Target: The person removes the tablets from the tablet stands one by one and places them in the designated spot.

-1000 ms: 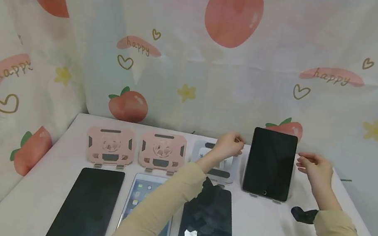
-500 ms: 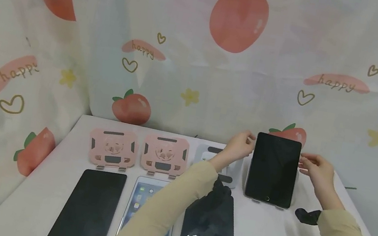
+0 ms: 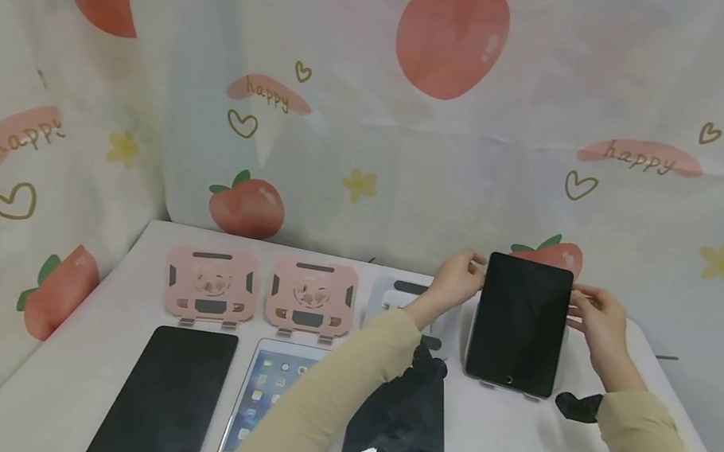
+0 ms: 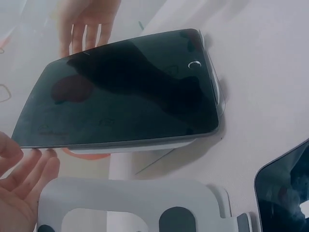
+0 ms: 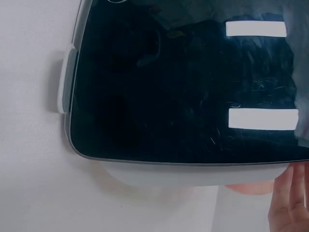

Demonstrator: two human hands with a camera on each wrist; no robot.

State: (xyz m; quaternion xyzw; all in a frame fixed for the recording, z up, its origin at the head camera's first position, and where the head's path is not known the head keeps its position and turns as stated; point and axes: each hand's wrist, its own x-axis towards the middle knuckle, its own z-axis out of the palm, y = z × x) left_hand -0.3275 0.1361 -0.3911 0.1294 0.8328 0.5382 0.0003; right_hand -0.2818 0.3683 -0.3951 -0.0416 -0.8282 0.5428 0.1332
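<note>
A black tablet (image 3: 519, 326) leans upright on a pale stand (image 5: 159, 176) that shows behind its edge. At the tablet's upper left edge is my left hand (image 3: 454, 283), its fingertips (image 4: 36, 157) right at the side and the thumb by the corner. My right hand (image 3: 602, 325) is on the opposite side, its fairly straight fingers (image 5: 285, 193) meeting the edge and their tips partly hidden behind it. The stand's small lip (image 5: 67, 79) catches the tablet's bottom edge. Close beside my left hand is a grey-white stand (image 4: 125, 191) with dark pads.
Two pink stands (image 3: 211, 284) are at the back left. In front lie a black tablet (image 3: 160, 400), a white tablet (image 3: 261, 386) with its screen lit, and another black tablet (image 3: 400, 443), partly behind my left sleeve. A patterned cloth (image 3: 316, 153) hangs behind the table.
Both hands have come in from beside the tablet to its side edges, the right one moving left. The tablet stays leaning on its stand; the head view has shifted slightly.
</note>
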